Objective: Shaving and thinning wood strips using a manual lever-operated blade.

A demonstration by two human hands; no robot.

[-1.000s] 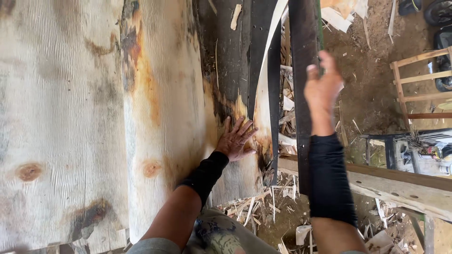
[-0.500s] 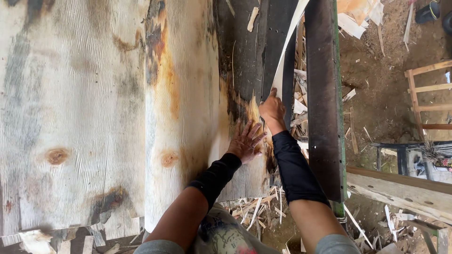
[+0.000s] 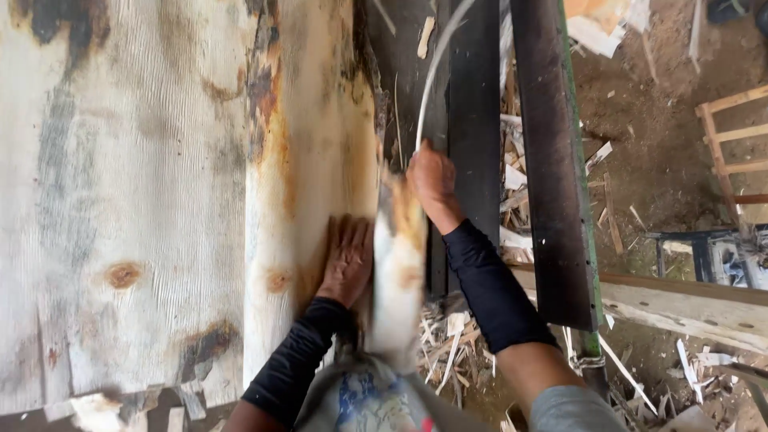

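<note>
Presently catalogued, one wide pale wooden slab [image 3: 160, 200], stained rust-orange and grey-black, with two brown knots, fills the left and centre of the view.

Left hand [image 3: 346, 260]: one, laid flat and palm-down with fingers spread on the slab's right margin, near the viewer; it grips nothing. A black sleeve covers its forearm.

Right hand [image 3: 432, 178]: one, closed in a fist around the upper end of a loose edge strip [image 3: 398, 280], just right of the left hand and slightly farther off. It too wears a black sleeve.

Edge strip: one, pale wood with orange staining, blurred in the picture. It stands along the slab's right edge, between the two hands, its near end running down toward the person's body. Whether it touches the slab cannot be told through the blur.

Thin curved sliver [image 3: 438, 64]: one, whitish, arching from the right hand toward the far edge of the view.

Dark beams [image 3: 552, 160]: two, running near to far, right of the right hand; the rightmost has a green edge.

Pale timber [image 3: 688, 308]: one, lying crosswise at the right, near side.

Wood scraps [image 3: 448, 352]: many, uncounted, heaped on the ground beneath the beams.

Wooden frame [image 3: 732, 136]: one, partly seen at the far right on bare earth.

Packages, labels, signs: none can be made out.
</note>
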